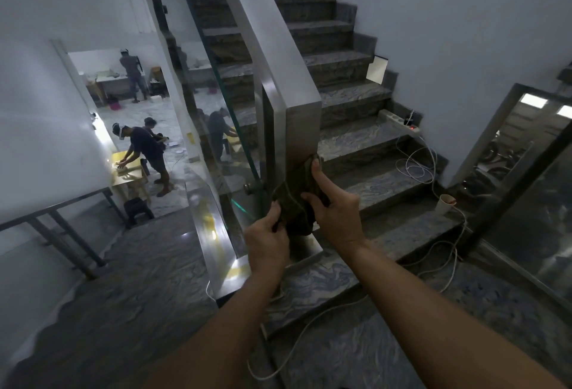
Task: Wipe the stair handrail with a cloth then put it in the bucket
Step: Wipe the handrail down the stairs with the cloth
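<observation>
A dark, crumpled cloth point(295, 203) is pressed against the lower part of the steel end post point(302, 128) of the stair handrail point(263, 26). My right hand point(332, 209) grips the cloth from the right, thumb pointing up the post. My left hand point(267, 241) holds the cloth's lower left edge. The handrail runs up and to the left along a glass panel point(229, 104). No bucket is in view.
Marble steps point(356, 128) climb straight ahead. A power strip point(399, 124) with white cables point(414, 165) and a paper cup point(445, 203) sit on the steps at right. A glass door point(526, 178) stands at right. Below left, people work at tables.
</observation>
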